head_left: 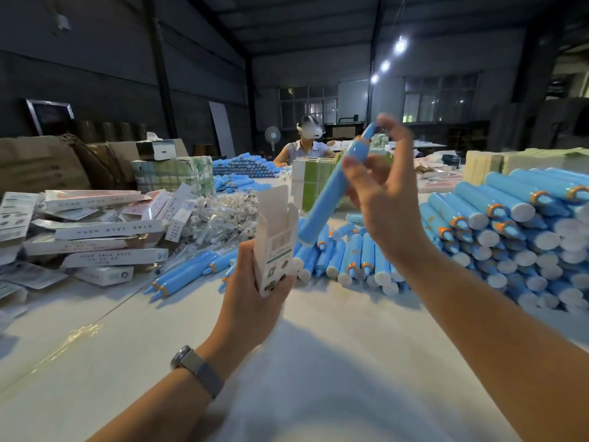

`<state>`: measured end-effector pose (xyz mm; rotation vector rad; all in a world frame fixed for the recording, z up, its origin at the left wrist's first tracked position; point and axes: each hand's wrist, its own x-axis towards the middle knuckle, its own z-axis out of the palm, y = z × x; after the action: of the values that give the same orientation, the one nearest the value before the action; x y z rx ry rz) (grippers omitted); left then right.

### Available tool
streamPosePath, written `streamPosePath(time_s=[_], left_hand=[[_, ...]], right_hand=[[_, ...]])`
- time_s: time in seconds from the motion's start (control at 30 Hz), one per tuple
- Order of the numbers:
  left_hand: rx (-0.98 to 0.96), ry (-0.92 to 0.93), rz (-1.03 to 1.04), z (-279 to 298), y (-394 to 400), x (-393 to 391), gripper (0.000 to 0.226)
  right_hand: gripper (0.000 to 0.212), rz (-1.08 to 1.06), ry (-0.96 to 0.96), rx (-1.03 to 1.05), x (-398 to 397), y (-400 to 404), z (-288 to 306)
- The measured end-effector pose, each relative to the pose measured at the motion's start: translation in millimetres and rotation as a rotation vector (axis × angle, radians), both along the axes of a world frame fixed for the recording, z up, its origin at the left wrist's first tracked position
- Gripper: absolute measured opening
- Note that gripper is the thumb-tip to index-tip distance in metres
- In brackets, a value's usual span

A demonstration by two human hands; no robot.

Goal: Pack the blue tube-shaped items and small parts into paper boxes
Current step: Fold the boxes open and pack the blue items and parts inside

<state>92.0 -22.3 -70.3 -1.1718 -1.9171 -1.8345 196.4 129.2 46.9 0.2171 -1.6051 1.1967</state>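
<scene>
While the head camera looks down over a white table [134, 330], the left hand [251, 295] grips a narrow white paper box [275, 240] upright by its lower half, top flaps open. The right hand [379, 199] holds a long blue plastic tube with a tapered nozzle [331, 189] up in the air just right of the box, tilted, nozzle high and flat end low beside the box mouth; thumb and fingers curl around its upper body, the raised fingertips blurred. I judge the tube light, rigid and smooth, so rather slippery; a hold on the barrel gives better control than the nozzle. The thin box will likely crush if squeezed, so it wants a light hold on its edges. Loose blue tubes [350, 260] lie heaped behind the hands, a bigger stack of tubes [510, 224] sits right, and flat and filled white cartons [95, 231] and clear bags of small parts [223, 215] lie left. Nothing blocks the box mouth, though the raised flaps could catch the tube's end. Across the table another person [306, 148] sits.
</scene>
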Motion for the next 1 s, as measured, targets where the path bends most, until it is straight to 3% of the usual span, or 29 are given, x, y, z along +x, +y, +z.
streamPosePath(time_s=[0.13,0.37,0.63,0.8,1.0], left_hand=[[-0.022,0.085,0.084,-2,-3,-4,0.061],[-0.027,0.143,0.085,-5,-3,-7,0.058],[-0.015,0.176,0.067,-3,-4,2,0.023],[0.0,0.172,0.146,-4,-3,0,0.024],[0.014,0.146,0.203,-9,-3,-9,0.029]], right_hand=[[0.044,0.066,0.142,0.031,13,-20,20],[0.047,-0.079,0.138,0.196,13,-33,16],[0.049,-0.183,-0.108,0.383,1,-25,-4],[0.048,-0.222,-0.082,0.401,-6,-24,-11],[0.023,-0.343,-0.216,0.724,-17,-26,-48]])
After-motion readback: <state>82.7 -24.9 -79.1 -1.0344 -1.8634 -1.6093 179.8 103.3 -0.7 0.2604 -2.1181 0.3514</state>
